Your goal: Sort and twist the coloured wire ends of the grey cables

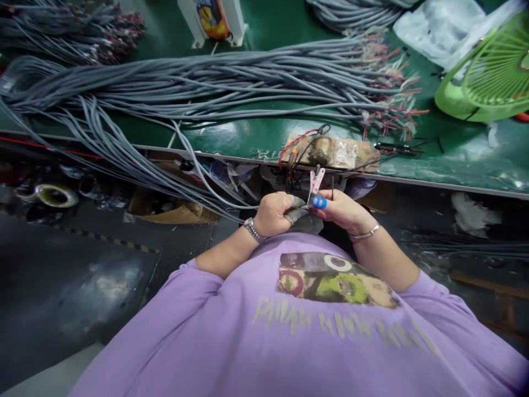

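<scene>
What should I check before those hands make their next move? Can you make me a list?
1. Left hand has hold of a grey cable: ok.
2. Right hand is close beside the left one: ok.
3. Wire ends between the hands are easy to see: not ok, the fingers cover most of them.
4. Pink clip is gripping something: cannot tell, its tip is too small and crowded.
5. Green fan is away from both hands: ok, it is on the bench, off to the right.
6. Fan is switched off: cannot tell.
</scene>
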The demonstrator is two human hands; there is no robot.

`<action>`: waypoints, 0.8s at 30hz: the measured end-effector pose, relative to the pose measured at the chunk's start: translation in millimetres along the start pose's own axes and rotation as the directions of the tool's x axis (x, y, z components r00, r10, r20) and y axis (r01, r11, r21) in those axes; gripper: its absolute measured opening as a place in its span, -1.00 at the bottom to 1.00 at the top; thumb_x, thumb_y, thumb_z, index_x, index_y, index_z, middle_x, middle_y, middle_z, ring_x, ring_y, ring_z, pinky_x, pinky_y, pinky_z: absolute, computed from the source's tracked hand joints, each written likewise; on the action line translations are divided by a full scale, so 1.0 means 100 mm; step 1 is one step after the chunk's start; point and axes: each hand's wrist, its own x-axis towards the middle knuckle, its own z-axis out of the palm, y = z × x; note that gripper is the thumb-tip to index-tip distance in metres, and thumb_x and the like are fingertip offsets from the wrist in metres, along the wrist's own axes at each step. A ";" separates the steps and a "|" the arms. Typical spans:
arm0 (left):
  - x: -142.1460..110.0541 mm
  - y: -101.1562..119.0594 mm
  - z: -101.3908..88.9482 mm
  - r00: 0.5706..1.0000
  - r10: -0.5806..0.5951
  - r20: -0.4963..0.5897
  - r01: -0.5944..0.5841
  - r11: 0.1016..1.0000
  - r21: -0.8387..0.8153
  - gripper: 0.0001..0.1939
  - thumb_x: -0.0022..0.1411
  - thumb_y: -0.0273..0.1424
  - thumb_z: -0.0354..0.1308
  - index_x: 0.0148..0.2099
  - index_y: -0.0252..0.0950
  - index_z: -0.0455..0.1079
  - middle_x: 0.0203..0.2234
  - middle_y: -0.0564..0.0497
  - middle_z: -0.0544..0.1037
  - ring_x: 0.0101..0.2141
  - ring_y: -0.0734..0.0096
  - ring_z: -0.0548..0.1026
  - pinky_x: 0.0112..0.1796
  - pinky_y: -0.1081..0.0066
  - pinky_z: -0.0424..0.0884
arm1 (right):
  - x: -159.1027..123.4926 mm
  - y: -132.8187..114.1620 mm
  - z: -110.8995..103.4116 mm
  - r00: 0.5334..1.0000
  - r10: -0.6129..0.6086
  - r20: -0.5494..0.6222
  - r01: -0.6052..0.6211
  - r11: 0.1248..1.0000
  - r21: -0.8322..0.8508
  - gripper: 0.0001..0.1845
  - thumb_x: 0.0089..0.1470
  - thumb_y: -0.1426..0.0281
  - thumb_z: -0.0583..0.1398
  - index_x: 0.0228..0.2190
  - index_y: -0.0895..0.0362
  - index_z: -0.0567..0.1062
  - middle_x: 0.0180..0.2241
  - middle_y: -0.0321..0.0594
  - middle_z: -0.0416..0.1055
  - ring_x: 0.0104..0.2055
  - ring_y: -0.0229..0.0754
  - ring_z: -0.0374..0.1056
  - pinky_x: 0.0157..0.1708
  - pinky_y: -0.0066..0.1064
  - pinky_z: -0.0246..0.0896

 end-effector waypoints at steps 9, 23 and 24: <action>-0.03 -0.02 -0.08 0.975 0.122 0.185 -0.109 0.991 -0.078 -0.71 0.28 -0.18 0.16 -0.38 -0.28 0.44 -0.62 0.02 0.50 -0.56 0.46 0.41 -0.47 0.42 0.27 | -0.07 0.07 0.07 0.996 -0.066 -0.065 0.060 0.994 -0.094 -0.58 -0.19 0.15 0.43 -0.62 0.18 0.41 -0.69 -0.38 0.27 -0.64 -0.43 0.06 -0.65 -0.54 -0.07; -0.05 -0.02 -0.09 0.970 0.044 0.240 -0.033 0.998 -0.049 -0.67 0.29 -0.14 0.11 -0.40 -0.26 0.43 -0.63 0.02 0.46 -0.56 0.43 0.40 -0.45 0.39 0.28 | -0.17 0.04 0.24 0.998 -0.031 -0.045 0.028 0.997 -0.067 -0.51 -0.25 0.07 0.45 -0.61 0.15 0.38 -0.70 -0.39 0.25 -0.66 -0.42 0.06 -0.66 -0.52 -0.05; -0.05 -0.02 -0.09 0.970 0.032 0.240 -0.022 0.999 -0.044 -0.67 0.29 -0.14 0.11 -0.39 -0.26 0.43 -0.62 0.03 0.46 -0.56 0.42 0.40 -0.44 0.39 0.28 | -0.16 0.04 0.27 0.996 -0.054 -0.069 0.049 0.996 -0.074 -0.54 -0.23 0.11 0.45 -0.61 0.15 0.39 -0.69 -0.39 0.27 -0.65 -0.41 0.08 -0.65 -0.50 -0.01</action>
